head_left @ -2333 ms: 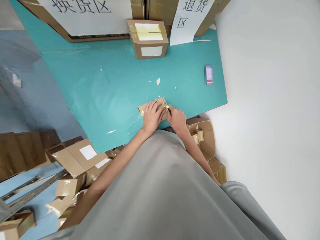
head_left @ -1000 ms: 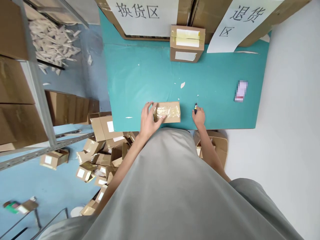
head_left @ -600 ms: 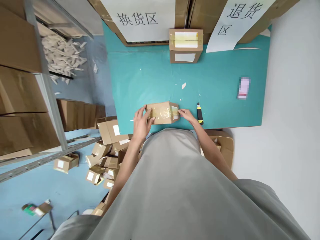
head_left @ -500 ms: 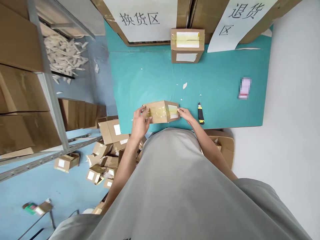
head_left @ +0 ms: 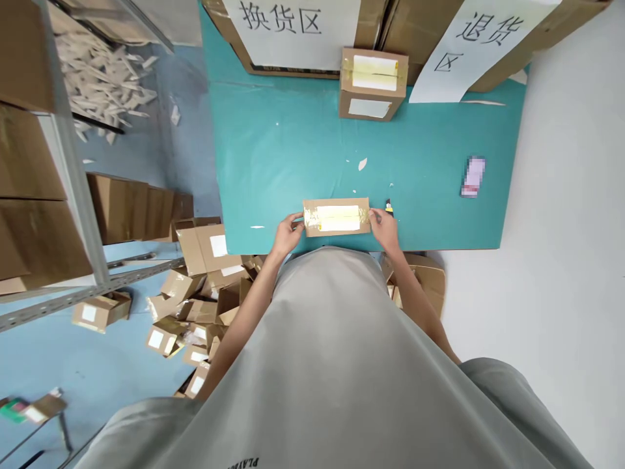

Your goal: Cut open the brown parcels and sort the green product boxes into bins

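Observation:
A small taped cardboard box [head_left: 311, 228] with a white label on its upper face lies near the front edge of the teal table [head_left: 273, 150]. At its left end, my left hand [head_left: 289, 232] grips the side with curled fingers. My right hand [head_left: 384, 228] holds the opposite end, thumb and fingers against the cardboard. Just beyond the right hand, a utility knife [head_left: 389, 207] shows only its tip end; the hand covers the rest.
Another labelled box [head_left: 374, 88] stands at the back, before large cartons bearing white paper signs [head_left: 297, 39]. A blurred-out pinkish item [head_left: 473, 177] lies at right. Boxes [head_left: 198, 251] are heaped on the floor at left, beside a metal shelf [head_left: 81, 176]. Paper scraps [head_left: 362, 164] dot the table.
The box has been turned so its labelled face points up, and it sits slightly farther right. Both hands have shifted right with it, and the right hand now partly covers the knife.

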Tool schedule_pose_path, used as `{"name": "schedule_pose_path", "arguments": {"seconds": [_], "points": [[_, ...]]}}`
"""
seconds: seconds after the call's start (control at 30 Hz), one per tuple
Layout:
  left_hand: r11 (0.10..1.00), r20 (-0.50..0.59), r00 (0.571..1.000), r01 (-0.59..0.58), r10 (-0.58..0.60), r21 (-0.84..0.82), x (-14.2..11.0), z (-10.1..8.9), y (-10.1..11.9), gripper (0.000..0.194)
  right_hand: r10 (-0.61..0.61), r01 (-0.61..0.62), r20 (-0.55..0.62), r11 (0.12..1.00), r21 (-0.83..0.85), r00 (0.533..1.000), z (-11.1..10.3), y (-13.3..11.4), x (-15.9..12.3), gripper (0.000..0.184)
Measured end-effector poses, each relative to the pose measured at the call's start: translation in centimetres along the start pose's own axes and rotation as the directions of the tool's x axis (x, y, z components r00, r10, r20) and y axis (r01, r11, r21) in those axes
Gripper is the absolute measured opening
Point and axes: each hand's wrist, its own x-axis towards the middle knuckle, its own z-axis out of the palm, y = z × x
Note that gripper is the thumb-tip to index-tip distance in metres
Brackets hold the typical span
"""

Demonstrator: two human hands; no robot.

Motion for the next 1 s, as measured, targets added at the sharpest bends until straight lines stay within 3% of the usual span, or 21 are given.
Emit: {"name": "schedule_pose_path", "arguments": {"seconds": [0.07, 0.17, 0.27, 0.43, 0.6, 0.73, 0.8, 0.87, 0.93, 1.0], "points": [[1.000, -0.012, 1.000, 0.000, -0.001, -0.010, -0.1, 0.1, -0.2, 0.049, 0.031, -0.037, -0.065, 0.996, -0.084, 0.997, -0.4, 1.5, 0.7, 0.046], [1.000, -0.054, 0.998, -0.027, 0.027, 0.002, -0.3, 0.1, 0.0, 0.060, 0.179, -0.211, -0.169, 0.956, -0.202, 0.969, -0.3, 3.7, 1.8, 0.050], [0.994, -0.053, 0.993, -0.098, 0.101, 0.047, -0.1, 0.0, 0.4, 0.075, 0.321, -0.351, -0.155, 0.901, -0.253, 0.934, 0.5, 5.0, 2.6, 0.062], [0.974, 0.024, 0.980, -0.198, 0.196, 0.115, 0.4, -0.6, 0.6, 0.072, 0.297, -0.318, -0.114, 0.900, -0.299, 0.948, 0.5, 4.7, 3.5, 0.052], [0.982, 0.137, 0.975, -0.183, 0.175, 0.047, 0.7, -0.8, -0.3, 0.059, 0.042, -0.085, -0.165, 0.960, -0.266, 0.985, -3.7, 1.5, 4.2, 0.047], [0.985, 0.164, 0.972, -0.174, 0.171, 0.004, 1.0, -0.7, -0.9, 0.059, -0.182, 0.185, 0.037, 0.943, -0.276, 0.983, -5.9, -4.5, 2.1, 0.047], [0.985, 0.167, 0.970, -0.175, 0.175, -0.013, 1.2, -0.7, -1.1, 0.061, -0.269, 0.320, 0.196, 0.896, -0.307, 0.943, -5.3, -8.0, 0.6, 0.046], [0.984, 0.174, 0.969, -0.172, 0.177, -0.046, 1.5, -0.7, -1.3, 0.063, -0.343, 0.463, 0.356, 0.817, -0.343, 0.869, -3.9, -11.1, -0.7, 0.043], [0.983, 0.182, 0.967, -0.168, 0.179, -0.075, 1.7, -0.7, -1.6, 0.065, -0.337, 0.541, 0.472, 0.735, -0.410, 0.815, -2.2, -13.3, -1.4, 0.042], [0.982, 0.190, 0.965, -0.168, 0.182, -0.085, 2.0, -0.7, -1.9, 0.066, -0.289, 0.571, 0.535, 0.655, -0.495, 0.794, -0.8, -14.7, -1.5, 0.045]]}}
